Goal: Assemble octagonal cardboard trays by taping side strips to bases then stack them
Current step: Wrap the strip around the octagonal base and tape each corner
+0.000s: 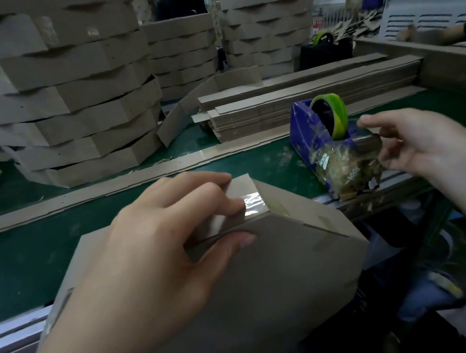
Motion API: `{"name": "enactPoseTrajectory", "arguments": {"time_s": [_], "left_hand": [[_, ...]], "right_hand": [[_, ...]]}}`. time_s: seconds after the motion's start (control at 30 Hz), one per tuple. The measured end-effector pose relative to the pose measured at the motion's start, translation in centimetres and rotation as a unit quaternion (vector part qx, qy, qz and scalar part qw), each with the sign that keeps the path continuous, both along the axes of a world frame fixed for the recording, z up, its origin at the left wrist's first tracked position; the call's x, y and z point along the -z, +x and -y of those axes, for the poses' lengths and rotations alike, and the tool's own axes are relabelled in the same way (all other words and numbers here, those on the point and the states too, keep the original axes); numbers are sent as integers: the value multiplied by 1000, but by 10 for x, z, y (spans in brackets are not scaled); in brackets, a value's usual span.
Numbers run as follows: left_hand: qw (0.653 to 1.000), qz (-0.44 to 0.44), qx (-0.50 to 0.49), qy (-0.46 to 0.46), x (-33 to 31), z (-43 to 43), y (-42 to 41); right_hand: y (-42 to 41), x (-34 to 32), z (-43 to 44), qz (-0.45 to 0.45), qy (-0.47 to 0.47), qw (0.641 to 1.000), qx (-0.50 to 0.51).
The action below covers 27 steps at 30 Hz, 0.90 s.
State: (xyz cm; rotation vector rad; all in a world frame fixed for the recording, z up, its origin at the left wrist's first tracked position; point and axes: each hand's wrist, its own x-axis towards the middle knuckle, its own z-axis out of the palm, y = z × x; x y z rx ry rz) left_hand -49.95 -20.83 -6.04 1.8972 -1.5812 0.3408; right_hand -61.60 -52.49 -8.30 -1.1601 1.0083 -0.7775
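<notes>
- Octagonal brown cardboard tray (312, 224), near centre: left hand (158, 251) grips taped corner, holding strip (241, 185) against base (277, 293).
- Right hand (415, 141)?
- At blue tape dispenser (304, 129), right; grip on tape unclear.

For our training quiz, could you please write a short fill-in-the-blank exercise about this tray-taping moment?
1. The left hand grips the brown cardboard tray beside a patch of clear ____.
2. The right hand reaches toward the ____ plastic tape dispenser.
3. The tall stacks of finished cardboard trays stand on the person's ____ side.
Missing words: tape; blue; left.
</notes>
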Motion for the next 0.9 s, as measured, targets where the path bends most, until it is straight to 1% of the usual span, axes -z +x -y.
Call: {"name": "enactPoseTrajectory", "arguments": {"time_s": [0.07, 0.13, 0.23, 0.3, 0.33, 0.37, 0.4, 0.43, 0.47, 0.5, 0.53, 0.57, 0.63, 0.73, 0.8, 0.9], "left_hand": [[1000, -3, -1, -1, 1, 0, 0], [1000, -6, -1, 0, 1, 0, 0], [1000, -6, 0, 1, 0, 0, 1], [1000, -8, 0, 2, 0, 1, 1], [1000, -8, 0, 2, 0, 1, 1], [1000, -9, 0, 1, 0, 1, 1], [1000, -10, -1, 1, 0, 1, 1], [1000, -11, -1, 0, 0, 1, 1], [1000, -12, 0, 0, 0, 1, 1], [1000, -13, -1, 0, 0, 1, 1], [1000, -13, -3, -1, 0, 1, 1], [1000, -13, -7, -3, 0, 1, 0], [1000, -14, -12, -3, 0, 2, -1], [1000, -22, -17, -6, -1, 2, -2], [999, -29, -20, -8, -2, 1, -3], [999, -28, -24, -11, -2, -2, -3]], "right_hand": [[-4, 3, -7, 37, -1, 999, 10], [-11, 10, -11, 101, -13, 995, 10], [-21, 25, -18, 194, -44, 980, -17], [-27, 35, -19, 193, -83, 977, -30], [-29, 39, -20, 158, -120, 980, -31], [-32, 42, -20, 83, -176, 981, -30], [-36, 44, -17, -29, -247, 968, -25], [-41, 45, -13, -155, -318, 935, -13], [-47, 46, -11, -261, -378, 888, 6], [-51, 45, -13, -316, -415, 853, 19], [-53, 42, -16, -320, -435, 841, 20], [-54, 36, -22, -296, -450, 842, 8], [-51, 21, -36, -218, -471, 854, -46], [-36, -16, -69, -67, -441, 878, -176], [-22, -39, -90, 12, -408, 871, -275], [-1, -57, -112, 62, -327, 848, -412]]}}
